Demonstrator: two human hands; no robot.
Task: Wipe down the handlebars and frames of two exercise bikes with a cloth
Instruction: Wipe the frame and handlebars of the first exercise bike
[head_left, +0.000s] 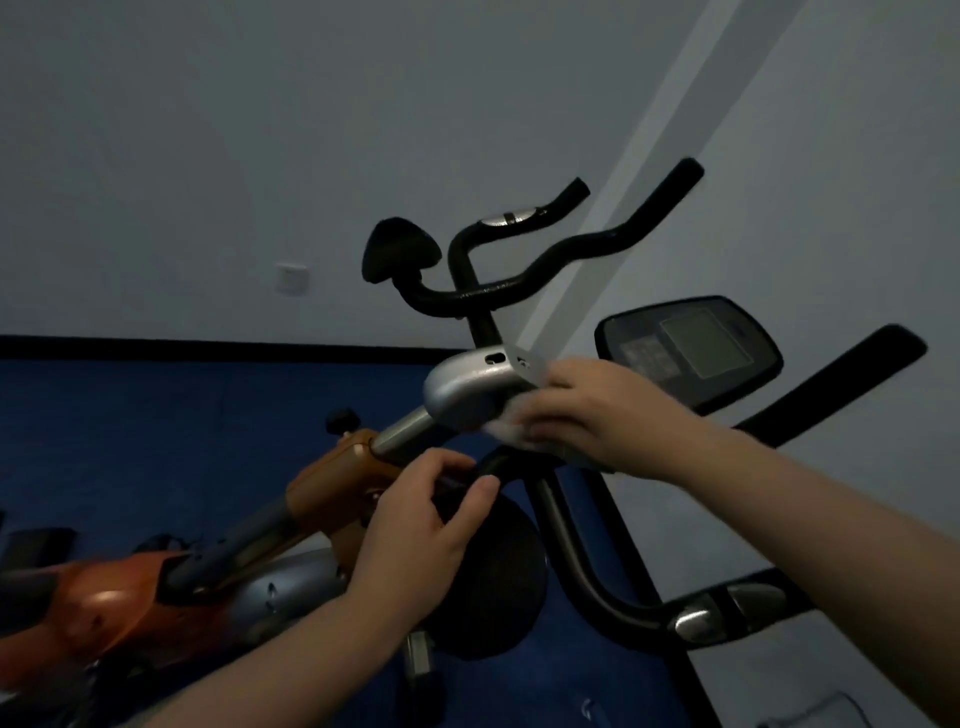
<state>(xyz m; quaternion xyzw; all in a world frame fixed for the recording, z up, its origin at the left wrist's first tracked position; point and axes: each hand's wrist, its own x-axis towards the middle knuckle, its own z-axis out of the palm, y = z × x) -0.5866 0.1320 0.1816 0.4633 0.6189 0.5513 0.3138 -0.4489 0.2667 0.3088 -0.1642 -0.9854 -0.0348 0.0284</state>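
Note:
An orange and silver exercise bike (332, 478) fills the lower left, its silver head piece (467, 387) in the middle. My right hand (597, 415) presses a white cloth (506, 428) against the right side of that silver piece. My left hand (431, 535) grips the black handlebar tube (571, 551) just below it. The bike's black console (691, 351) sits behind my right hand. A second bike's black handlebars (550, 260) rise behind, near the wall.
A black round padded part (498, 582) sits under my left hand. Silver grip sensors (727, 610) lie on the near right handlebar. Blue floor (156, 441) meets a black skirting strip and a white wall with a socket (292, 278).

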